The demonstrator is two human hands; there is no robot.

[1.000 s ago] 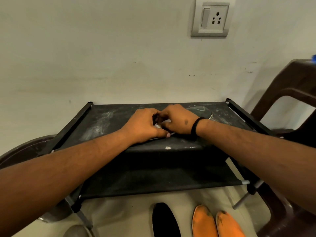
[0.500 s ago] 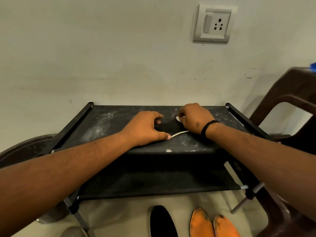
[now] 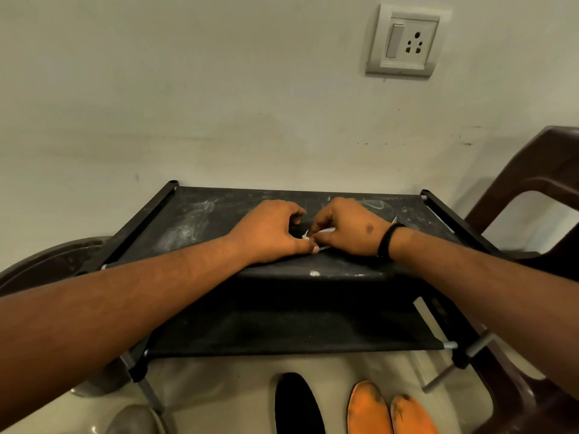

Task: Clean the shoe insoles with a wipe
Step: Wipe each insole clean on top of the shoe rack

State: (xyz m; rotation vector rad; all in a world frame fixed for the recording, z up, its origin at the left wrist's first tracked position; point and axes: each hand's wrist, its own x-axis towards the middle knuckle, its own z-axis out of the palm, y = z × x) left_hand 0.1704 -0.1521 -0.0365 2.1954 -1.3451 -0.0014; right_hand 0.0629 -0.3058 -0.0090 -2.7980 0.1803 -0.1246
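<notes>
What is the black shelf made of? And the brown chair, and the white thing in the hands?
The shelf top looks like black cloth, matte and dusty, sagging slightly between hard black side rails. The chair looks like moulded plastic: smooth, brown, faintly shiny, with rounded edges. The wipe, pinched by the right hand next to the left hand, seems thin and soft, paper or cloth; too little shows to say which.

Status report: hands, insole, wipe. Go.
Left hand holding dark insole on rack shelf. Right hand gripping white wipe. Nothing obstructing.
</notes>
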